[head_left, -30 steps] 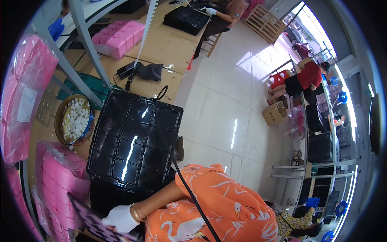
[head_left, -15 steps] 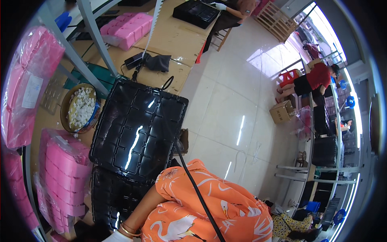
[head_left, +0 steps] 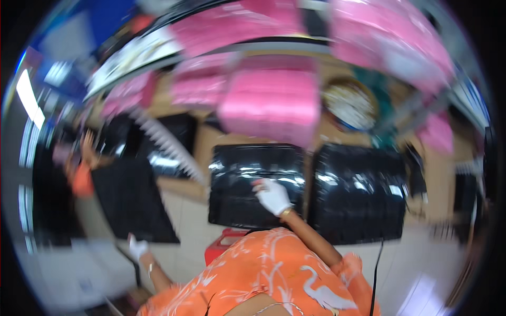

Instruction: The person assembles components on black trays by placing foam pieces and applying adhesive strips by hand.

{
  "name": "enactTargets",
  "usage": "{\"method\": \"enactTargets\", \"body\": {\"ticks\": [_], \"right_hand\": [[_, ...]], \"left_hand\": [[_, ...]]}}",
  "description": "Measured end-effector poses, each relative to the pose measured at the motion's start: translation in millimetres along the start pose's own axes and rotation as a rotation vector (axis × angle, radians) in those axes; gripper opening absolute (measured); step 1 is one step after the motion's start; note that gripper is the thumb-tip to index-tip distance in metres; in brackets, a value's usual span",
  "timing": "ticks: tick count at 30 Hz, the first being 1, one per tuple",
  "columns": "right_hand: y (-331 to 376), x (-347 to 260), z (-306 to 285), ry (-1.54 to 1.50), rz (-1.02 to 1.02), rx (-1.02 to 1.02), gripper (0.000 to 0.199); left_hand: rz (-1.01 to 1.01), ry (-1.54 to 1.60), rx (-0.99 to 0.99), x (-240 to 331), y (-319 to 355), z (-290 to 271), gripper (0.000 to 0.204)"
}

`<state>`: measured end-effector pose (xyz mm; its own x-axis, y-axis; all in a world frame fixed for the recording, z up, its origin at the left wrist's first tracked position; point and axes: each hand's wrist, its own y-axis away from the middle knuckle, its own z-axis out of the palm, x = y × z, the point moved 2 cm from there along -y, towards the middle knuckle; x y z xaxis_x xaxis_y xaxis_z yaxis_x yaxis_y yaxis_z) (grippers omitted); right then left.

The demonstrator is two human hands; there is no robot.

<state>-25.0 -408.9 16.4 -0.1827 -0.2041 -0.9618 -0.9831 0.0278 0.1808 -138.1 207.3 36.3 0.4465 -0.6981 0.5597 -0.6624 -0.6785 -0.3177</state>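
My right hand [head_left: 273, 197], in a white glove with bare fingertips, lies over a glossy black moulded tray [head_left: 237, 197] on the table in front of me. Its fingers stretch toward the left. At the lower left, my white-gloved left hand [head_left: 138, 246] grips the lower edge of a dark black panel [head_left: 132, 197]. The panel hangs tilted beside the table, and some of those fingers are hidden behind it. A second black tray [head_left: 358, 195] lies just right of the first, a narrow gap between them.
Stacked pink trays [head_left: 269, 100] stand behind the black ones. A round bowl [head_left: 350, 105] of small white pieces sits at the back right. A pale toothed strip [head_left: 166, 145] slants across the left. A co-worker's hand [head_left: 88, 145] shows at far left. A red stool [head_left: 224, 245] is below the table edge.
The view has swung left from the aisle to face the table. My right hand has come from the lower edge onto the tray. My left hand with the black panel is now in sight.
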Motion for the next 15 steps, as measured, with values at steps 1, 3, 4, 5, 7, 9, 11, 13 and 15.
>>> {"method": "enactTargets", "body": {"ticks": [1,3,4,5,7,9,11,13,15], "right_hand": [[-0.7,5.2,-0.2,0.069,0.009,0.027,0.024],[6.0,17.3,14.5,0.173,-0.002,0.055,0.025],[7.6,21.3,32.5,0.173,-0.047,0.017,0.026],[1.2,36.7,45.4,0.187,-0.078,0.026,0.027],[3.8,49.9,51.2,0.352,-0.139,0.000,0.028],[4.7,55.7,48.8,0.408,-0.160,-0.016,0.028],[7.4,56.8,43.7,0.394,-0.131,-0.006,0.028],[7.4,62.0,38.5,0.407,-0.161,0.030,0.028],[12.1,58.8,37.5,0.430,-0.171,0.020,0.027]], "left_hand": [[-0.324,0.348,-0.102,-24.3,-7.9,12.8,0.024],[-0.890,1.286,0.162,-27.7,-14.5,57.9,0.027],[-0.885,1.312,0.173,-78.2,-26.9,46.6,0.027],[-0.925,1.270,0.234,-92.9,-35.0,62.2,0.029],[-0.979,1.224,0.230,-84.9,-42.7,94.5,0.032],[-1.004,1.286,0.226,-64.0,-62.4,129.8,0.034],[-1.013,1.223,0.319,-29.8,-85.2,162.9,0.030],[-0.990,1.147,0.311,2.1,-112.8,191.9,0.028],[-1.018,0.863,0.354,18.5,-135.8,208.8,0.040]]}}
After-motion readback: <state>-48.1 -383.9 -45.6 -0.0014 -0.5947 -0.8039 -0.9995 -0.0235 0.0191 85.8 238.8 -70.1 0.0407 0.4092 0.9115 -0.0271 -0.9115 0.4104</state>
